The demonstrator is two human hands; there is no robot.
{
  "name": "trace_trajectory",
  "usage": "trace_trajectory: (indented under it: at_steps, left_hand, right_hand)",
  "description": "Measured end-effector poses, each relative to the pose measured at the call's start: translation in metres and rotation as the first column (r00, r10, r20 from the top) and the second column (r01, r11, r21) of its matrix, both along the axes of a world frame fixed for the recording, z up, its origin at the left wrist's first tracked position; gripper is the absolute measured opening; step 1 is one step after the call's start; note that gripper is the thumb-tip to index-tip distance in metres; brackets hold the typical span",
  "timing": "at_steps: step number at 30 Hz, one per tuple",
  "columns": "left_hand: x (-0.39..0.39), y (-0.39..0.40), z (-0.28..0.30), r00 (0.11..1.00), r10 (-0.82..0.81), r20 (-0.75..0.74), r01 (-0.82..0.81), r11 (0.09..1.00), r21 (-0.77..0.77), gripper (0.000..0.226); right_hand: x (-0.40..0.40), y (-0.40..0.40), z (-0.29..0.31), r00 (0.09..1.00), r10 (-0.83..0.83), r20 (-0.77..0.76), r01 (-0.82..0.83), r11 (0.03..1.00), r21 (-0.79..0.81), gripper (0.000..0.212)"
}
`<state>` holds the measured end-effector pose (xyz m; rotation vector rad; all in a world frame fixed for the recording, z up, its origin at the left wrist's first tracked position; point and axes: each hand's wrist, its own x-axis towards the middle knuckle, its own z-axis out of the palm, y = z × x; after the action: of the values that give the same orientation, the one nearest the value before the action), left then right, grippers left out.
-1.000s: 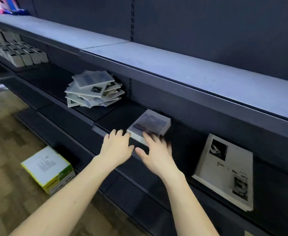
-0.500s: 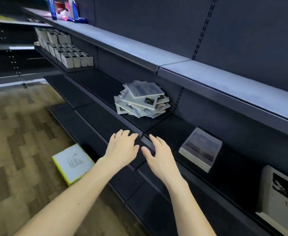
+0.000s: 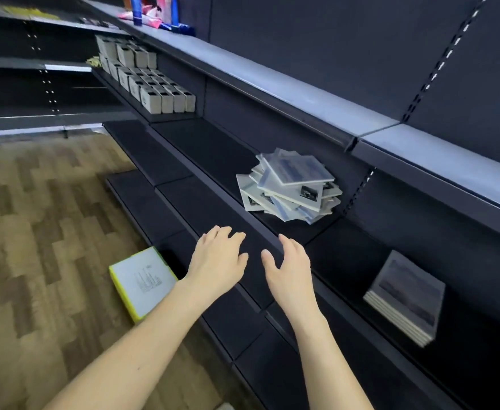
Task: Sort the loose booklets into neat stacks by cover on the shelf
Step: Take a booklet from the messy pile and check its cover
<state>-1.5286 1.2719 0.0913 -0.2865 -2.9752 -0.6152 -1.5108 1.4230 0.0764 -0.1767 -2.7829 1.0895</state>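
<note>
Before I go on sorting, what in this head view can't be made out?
- Loose pile: lower covers hidden by the booklets on top.
- Neat stack: cover blurred; count unclear.
- Box on the floor: print too small; one corner behind the left hand.
- Top-shelf items: cut off by the upper edge.

Two hands – left hand (image 3: 217, 258), right hand (image 3: 288, 261) – one messy booklet pile (image 3: 290, 186), one neat stack (image 3: 405, 297).
</note>
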Motion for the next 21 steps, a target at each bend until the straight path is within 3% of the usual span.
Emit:
trace_trajectory:
  at_steps: [6, 13, 21]
  left_hand:
    - [-0.047, -0.015, -0.002, 0.999, -0.01, 0.041, 0.012, 0.999, -0.049, 0.052]
    - [-0.128, -0.016, 0.007, 0.998, -0.067, -0.005, 0.066, 0.992, -0.111, 0.051]
    - [-0.212, -0.015, 0.004, 0.996, -0.086, -0.032, 0.083, 0.993, -0.08, 0.048]
  right_hand:
    - [-0.06, -0.028, -0.012, 1.0, -0.009, 0.018, 0.008, 0.999, 0.051, 0.061]
    - [-0.155, -0.034, -0.004, 0.994, -0.085, -0.072, 0.087, 0.996, 0.024, 0.059]
    - [-0.245, -0.018, 0.002, 0.978, -0.168, -0.121, 0.18, 0.979, 0.093, 0.059]
